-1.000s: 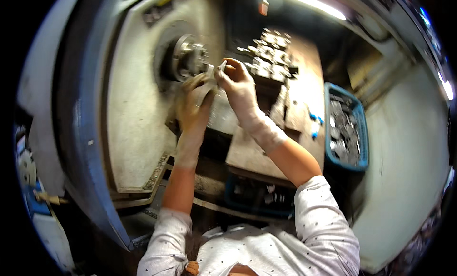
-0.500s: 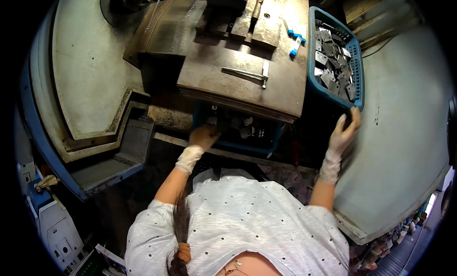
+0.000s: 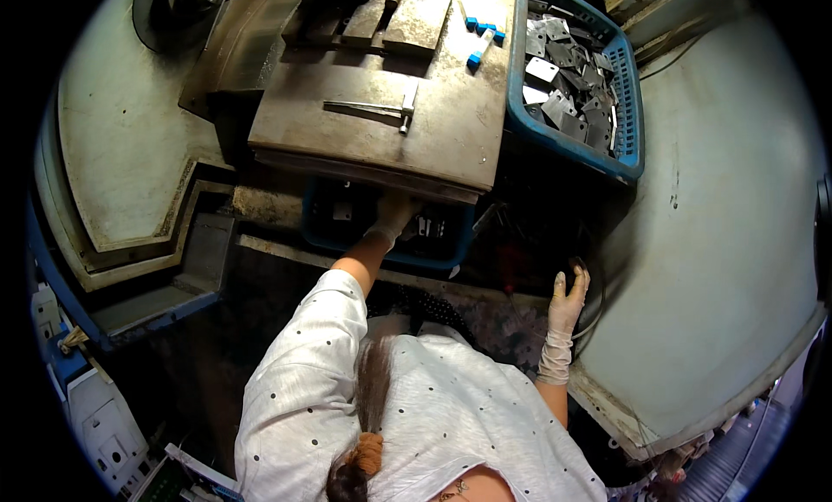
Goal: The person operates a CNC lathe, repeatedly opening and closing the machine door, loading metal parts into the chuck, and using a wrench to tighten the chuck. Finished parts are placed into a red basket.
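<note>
The lower blue plastic crate (image 3: pixel 325 233) with latticed walls sits in the dark under the front edge of the rusty flat steel worktop (image 3: pixel 451 138), and small grey metal pieces lie inside it. The gloved left hand (image 3: pixel 394 214) reaches into this crate, but its fingers are hidden by the worktop edge, so I cannot tell if it grips anything. The gloved right hand (image 3: pixel 568 296) is released, with fingers spread and holding nothing, beside the smooth pale machine cover (image 3: pixel 719 242), while a second blue basket (image 3: pixel 628 112) full of flat shiny metal plates stands on the worktop's right edge, near a slim metal T-shaped wrench (image 3: pixel 381 110).
</note>
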`<state>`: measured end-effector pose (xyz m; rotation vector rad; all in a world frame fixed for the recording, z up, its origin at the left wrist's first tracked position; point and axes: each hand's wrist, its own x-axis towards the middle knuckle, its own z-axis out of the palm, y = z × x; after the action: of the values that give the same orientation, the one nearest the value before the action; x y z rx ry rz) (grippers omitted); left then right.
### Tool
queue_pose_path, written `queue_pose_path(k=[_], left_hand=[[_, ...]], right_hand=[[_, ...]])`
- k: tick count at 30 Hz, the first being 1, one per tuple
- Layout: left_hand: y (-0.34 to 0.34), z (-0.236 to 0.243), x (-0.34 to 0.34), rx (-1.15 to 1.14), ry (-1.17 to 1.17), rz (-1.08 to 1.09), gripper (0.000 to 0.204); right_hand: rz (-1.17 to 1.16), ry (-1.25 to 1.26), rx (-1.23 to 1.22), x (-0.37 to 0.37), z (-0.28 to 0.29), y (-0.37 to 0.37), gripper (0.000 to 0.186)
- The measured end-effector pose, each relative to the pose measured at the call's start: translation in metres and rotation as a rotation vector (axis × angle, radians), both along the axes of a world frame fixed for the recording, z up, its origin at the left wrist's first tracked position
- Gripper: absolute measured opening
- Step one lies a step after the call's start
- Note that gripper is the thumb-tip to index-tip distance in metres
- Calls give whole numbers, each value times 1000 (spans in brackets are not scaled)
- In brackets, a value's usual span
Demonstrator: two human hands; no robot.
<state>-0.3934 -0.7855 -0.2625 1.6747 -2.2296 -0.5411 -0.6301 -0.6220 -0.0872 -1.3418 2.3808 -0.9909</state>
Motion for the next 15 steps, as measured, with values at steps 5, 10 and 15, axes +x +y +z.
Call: queue_pose_path(k=[5, 10, 15], left_hand=[[-20, 1, -16, 343, -215, 22, 39], [-16, 1, -11, 142, -115, 4, 35], [-24, 22, 6, 383, -26, -5, 35]], right_hand=[[49, -126, 14, 5, -3, -2, 29], [102, -196, -5, 10, 0, -9, 29], [159, -182, 19, 9, -5, -6, 28]])
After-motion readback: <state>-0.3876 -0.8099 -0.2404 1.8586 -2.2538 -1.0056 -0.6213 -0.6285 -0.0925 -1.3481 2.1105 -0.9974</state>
